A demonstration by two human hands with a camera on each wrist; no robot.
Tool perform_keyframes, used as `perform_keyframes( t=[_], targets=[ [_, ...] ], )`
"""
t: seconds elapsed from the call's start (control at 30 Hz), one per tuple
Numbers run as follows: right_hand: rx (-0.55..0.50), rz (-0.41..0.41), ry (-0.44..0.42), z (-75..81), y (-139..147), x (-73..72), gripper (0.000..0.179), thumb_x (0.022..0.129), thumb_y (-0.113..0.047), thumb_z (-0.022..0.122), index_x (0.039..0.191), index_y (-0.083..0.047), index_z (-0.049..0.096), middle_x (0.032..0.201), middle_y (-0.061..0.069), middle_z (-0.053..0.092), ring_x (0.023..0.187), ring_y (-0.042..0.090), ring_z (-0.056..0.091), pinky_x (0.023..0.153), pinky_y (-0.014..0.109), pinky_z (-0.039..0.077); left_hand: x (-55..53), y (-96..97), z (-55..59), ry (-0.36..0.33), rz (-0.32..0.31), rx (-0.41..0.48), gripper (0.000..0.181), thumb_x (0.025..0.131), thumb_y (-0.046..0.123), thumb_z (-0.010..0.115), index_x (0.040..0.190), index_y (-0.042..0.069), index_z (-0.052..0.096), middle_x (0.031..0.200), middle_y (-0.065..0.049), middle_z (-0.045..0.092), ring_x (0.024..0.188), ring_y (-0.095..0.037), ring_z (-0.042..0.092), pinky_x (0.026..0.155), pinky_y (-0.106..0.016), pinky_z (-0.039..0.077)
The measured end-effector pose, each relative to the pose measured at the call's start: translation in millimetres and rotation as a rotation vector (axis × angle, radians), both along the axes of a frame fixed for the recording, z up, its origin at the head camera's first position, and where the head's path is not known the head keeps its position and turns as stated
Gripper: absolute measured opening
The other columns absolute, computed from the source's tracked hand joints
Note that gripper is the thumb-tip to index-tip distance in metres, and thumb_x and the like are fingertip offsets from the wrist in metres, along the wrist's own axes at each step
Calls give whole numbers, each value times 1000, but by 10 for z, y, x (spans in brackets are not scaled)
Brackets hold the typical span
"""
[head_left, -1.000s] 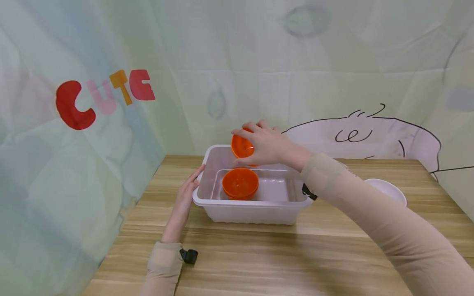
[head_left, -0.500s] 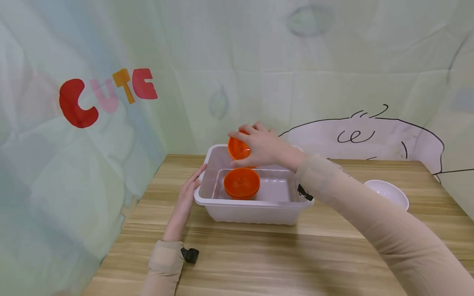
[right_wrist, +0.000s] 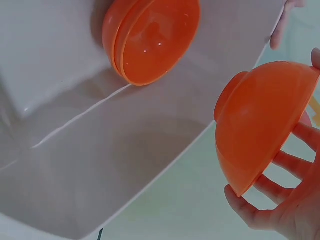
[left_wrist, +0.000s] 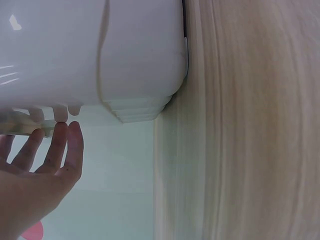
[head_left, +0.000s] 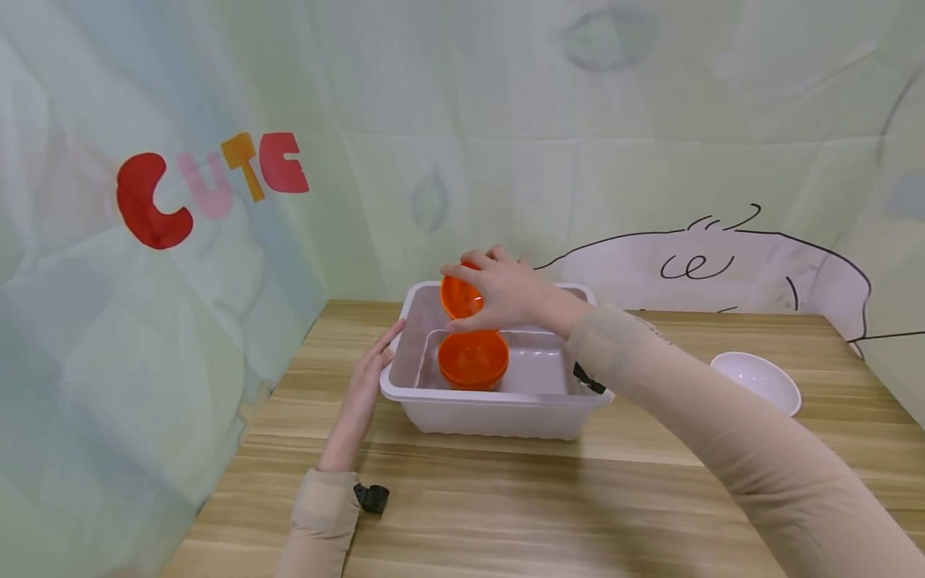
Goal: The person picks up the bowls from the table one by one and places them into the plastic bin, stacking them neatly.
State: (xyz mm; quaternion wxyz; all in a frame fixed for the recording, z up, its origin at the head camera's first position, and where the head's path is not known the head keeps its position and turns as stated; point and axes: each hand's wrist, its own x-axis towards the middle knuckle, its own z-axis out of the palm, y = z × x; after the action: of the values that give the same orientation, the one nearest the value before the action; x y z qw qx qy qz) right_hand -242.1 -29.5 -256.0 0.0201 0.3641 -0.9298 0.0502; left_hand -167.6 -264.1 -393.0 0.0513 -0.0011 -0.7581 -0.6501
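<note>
My right hand (head_left: 509, 293) grips an orange bowl (head_left: 458, 299) by its rim, tilted, above the back part of a white plastic bin (head_left: 499, 417). In the right wrist view, the rounded underside and foot of this held bowl (right_wrist: 265, 117) show, with the fingers spread along its edge. Inside the bin, toward the left, sit nested orange bowls (head_left: 473, 360); two rims are visible in the right wrist view. My left hand (head_left: 361, 381) touches the bin's left side near the rim, its fingertips against the outer wall in the left wrist view.
A white oval dish (head_left: 759, 381) stands on the wooden table (head_left: 462, 506) to the right of the bin, close to my right forearm. A printed cloth backdrop (head_left: 448, 160) hangs behind and along the left of the table.
My right hand and its bowl have moved slightly left and down toward the nested bowls. The left hand stays at the bin's side. The head view has shifted a little.
</note>
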Motion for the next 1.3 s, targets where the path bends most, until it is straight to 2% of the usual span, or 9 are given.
perform_keyframes(
  t=[0.33,0.57,0.77,0.93,1.13,1.3],
  targets=[
    [31,36,-30,-55,-83,-14,85,76,-72,57,149,-34,33,150,3,36,132,30,34,97,61,38,-4,-13,-6,2,-5,9,47,98,22,37,144,29,45,154,8,36,146,-15,26,118,-48,20],
    [46,70,-43,-80,-142,-42,85,76,-72,57,149,-34,33,150,3,36,130,28,34,96,57,40,-2,-29,-12,-4,-8,9,47,98,22,37,144,29,45,155,9,36,146,-16,26,117,-50,21],
    [74,118,-23,-98,-169,-66,83,77,-71,58,147,-32,36,147,1,38,128,26,35,93,54,41,5,-16,6,-13,-12,3,49,97,23,36,145,31,43,156,10,34,146,-16,26,116,-50,23],
    [97,164,-36,-122,-187,-88,82,77,-69,59,147,-33,36,147,2,39,129,26,35,96,55,41,4,-11,2,-18,-17,1,49,97,22,36,145,31,43,157,8,33,146,-19,26,115,-53,22],
    [157,246,-64,-137,-214,-134,81,79,-66,60,148,-35,32,146,1,40,126,25,36,98,47,43,-2,-10,-8,-9,-15,-4,49,98,22,35,145,31,43,156,8,34,147,-18,25,117,-54,20],
    [190,269,-80,-133,-242,-158,82,79,-66,60,149,-34,31,148,2,40,127,26,36,98,46,42,1,-6,-2,-3,-19,-5,49,98,22,35,145,29,43,157,7,33,147,-20,24,117,-56,18]
  ],
)
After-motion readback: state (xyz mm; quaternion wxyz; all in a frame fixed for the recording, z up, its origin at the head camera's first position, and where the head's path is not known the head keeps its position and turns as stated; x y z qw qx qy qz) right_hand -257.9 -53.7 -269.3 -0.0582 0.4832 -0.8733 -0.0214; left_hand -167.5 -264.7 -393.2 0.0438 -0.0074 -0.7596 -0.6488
